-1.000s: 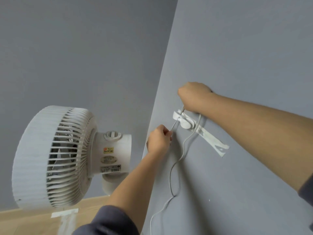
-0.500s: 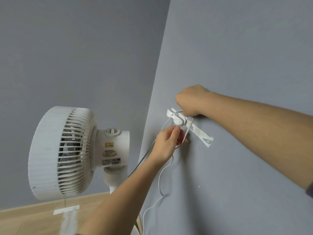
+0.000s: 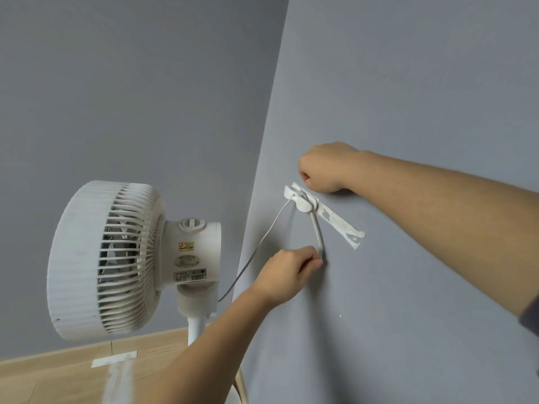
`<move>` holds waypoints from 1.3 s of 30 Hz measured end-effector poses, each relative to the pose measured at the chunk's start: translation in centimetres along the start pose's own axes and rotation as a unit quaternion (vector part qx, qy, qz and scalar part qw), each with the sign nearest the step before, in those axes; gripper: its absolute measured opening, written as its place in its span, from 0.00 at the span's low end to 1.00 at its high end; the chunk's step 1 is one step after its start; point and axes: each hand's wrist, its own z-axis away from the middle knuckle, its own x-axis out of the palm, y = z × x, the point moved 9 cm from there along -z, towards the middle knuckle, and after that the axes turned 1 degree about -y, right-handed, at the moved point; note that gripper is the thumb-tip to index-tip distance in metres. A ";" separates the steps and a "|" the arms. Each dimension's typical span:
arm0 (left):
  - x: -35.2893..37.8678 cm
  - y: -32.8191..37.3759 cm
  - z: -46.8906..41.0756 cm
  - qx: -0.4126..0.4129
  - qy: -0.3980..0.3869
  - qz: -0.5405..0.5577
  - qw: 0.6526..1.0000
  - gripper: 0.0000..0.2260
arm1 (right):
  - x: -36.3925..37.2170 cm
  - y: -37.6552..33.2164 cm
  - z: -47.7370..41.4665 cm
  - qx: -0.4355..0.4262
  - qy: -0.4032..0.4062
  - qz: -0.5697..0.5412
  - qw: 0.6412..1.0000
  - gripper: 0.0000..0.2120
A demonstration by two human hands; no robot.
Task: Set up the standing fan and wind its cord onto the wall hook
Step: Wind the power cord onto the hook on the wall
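left hand (image 3: 287,271): nearest, low centre against the wall. Fingers curled, pinching the bottom of a cord loop that hangs from the hook.
right hand (image 3: 326,167): fist clenched, pressed to the wall just above the hook. Cannot tell if it traps a cord end, since the palm side is hidden.
cord (image 3: 317,231): white. Two strands drop from the hook to the left hand. One more strand runs slack from the hook down-left toward the fan's neck.
wall hook (image 3: 302,199): small, white, on the grey wall (image 3: 423,83) over a strip of white tape (image 3: 342,225). At least one cord turn lies over it.
fan (image 3: 116,258): upright on its pole, left of the wall corner, well apart from the hook.
step: winding the cord, partway by my read. The fan looks set up already.
next move: probably bring the loop up and over the hook. Keep the pull light, because the taped hook could peel.
containers: none in view. The hook is the only holder and carries only cord.
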 end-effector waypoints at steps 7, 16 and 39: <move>-0.4 -7.4 0.2 -0.177 0.012 -0.075 0.981 0.09 | 1.6 -1.0 -2.0 -0.020 0.021 -0.025 0.999 0.07; -2.6 -11.7 0.6 -0.288 0.180 0.139 0.930 0.12 | 5.3 -4.4 -5.7 -0.093 -0.008 -0.069 0.993 0.12; -4.9 -11.3 -1.6 -0.280 0.280 0.301 0.867 0.09 | 5.9 -2.8 -11.8 0.068 -0.030 -0.076 0.994 0.07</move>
